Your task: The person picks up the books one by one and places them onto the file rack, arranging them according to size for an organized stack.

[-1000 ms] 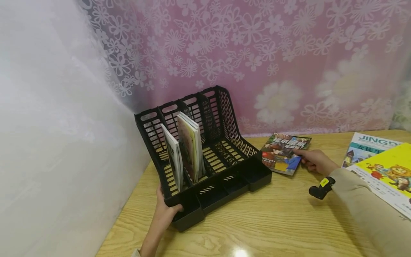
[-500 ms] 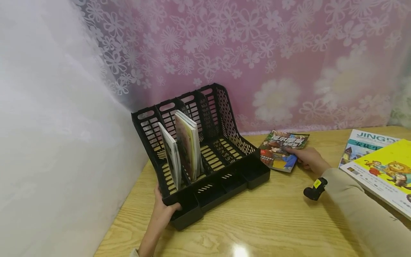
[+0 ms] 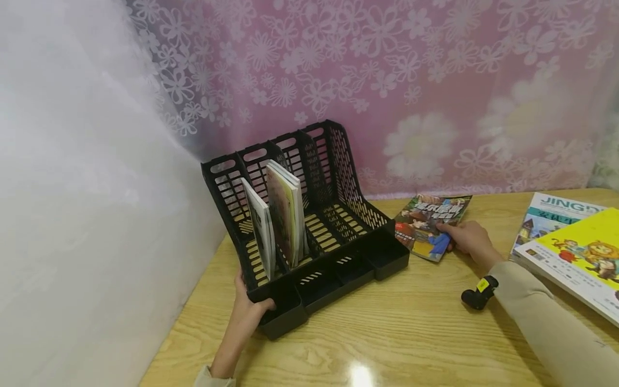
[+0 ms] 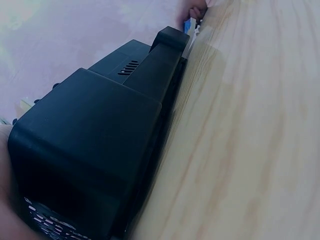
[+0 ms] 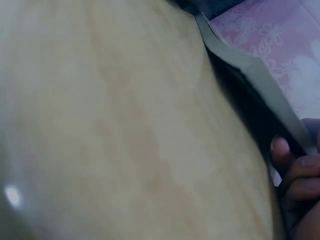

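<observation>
Book point(image 3: 425, 226) pinched at one edge

It sits just right of the rack point(image 3: 393, 265), its near edge seemingly raised off the table point(image 3: 411, 322). Held by that edge alone in the right hand point(image 3: 469, 239), it could bend or slip; its left corner could snag the rack. The right forearm point(image 3: 546, 312) extends forward. The left hand point(image 3: 245, 312), well apart, grips the rack's near left corner.

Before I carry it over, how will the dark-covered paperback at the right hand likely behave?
The dark-covered paperback will probably flex: the right wrist view shows its edge bending. Its far end may sag, since the right hand grips only the near edge. It's likely fairly light, its cover looking much smaller than the yellow-covered book.
</observation>
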Tool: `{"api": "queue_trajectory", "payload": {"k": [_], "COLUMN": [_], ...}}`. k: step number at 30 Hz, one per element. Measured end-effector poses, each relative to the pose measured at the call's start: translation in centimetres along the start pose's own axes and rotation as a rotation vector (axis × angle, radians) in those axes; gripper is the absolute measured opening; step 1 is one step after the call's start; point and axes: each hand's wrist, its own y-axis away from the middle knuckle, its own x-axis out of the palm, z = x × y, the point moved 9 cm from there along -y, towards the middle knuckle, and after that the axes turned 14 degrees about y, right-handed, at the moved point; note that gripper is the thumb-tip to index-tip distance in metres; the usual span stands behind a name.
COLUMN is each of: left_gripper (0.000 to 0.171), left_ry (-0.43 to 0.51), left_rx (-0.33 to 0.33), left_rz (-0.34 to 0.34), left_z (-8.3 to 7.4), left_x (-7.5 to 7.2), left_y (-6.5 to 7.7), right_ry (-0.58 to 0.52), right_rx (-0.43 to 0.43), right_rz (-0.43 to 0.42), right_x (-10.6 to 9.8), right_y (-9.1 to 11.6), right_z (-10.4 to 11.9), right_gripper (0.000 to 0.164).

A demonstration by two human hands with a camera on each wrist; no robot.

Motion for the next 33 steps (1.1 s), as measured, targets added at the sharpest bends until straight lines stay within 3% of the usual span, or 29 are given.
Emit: {"api": "queue_trajectory", "payload": {"k": [4,8,10,13,18,23,27,33], "left_gripper": [0.115,0.114,0.114,0.114,0.114,0.113,0.113,0.114], "left_ry": [-0.013,-0.007,-0.006,-0.015,-0.026,-0.022,-0.016,-0.031], "left_rx": [-0.012,-0.007,0.004,0.023,0.003,0.015,0.01,0.004], "left_rz": [-0.001,-0.004,-0.004,-0.011,-0.015,-0.014,0.001,-0.006], "left_z": [0.0,-0.3,-0.3,-0.4,-0.2,-0.2,-0.1,0.0], "left_x": [-0.1,-0.1,0.0,-0.1,-0.2,-0.2,0.1,0.0], "left_y": [0.0,-0.2,-0.2,-0.1,0.0,-0.1,0.0,0.1], "right_ry": [0.081,0.074,0.014,-0.121,-0.476,-0.783,-0.904,-0.946], "right_rx": [-0.057,-0.036,-0.012,-0.017,-0.126,-0.171,-0.21,-0.371], "right_rz": [-0.18,-0.302,-0.294,-0.212,-0.052,0.064,0.031,-0.134], "right_x": [-0.7,-1.3,-1.4,-1.2,-1.1,-0.9,-1.7,-5.5], "right_y": [0.7,1.2,1.2,1.2,2.2,2.9,3.5,5.1], "right_z": [0.4,0.3,-0.1,-0.8,-1.4,-1.6,-1.2,1.8], "right_gripper": [0.059,0.05,0.043,0.038,0.018,0.006,0.007,0.005]}}
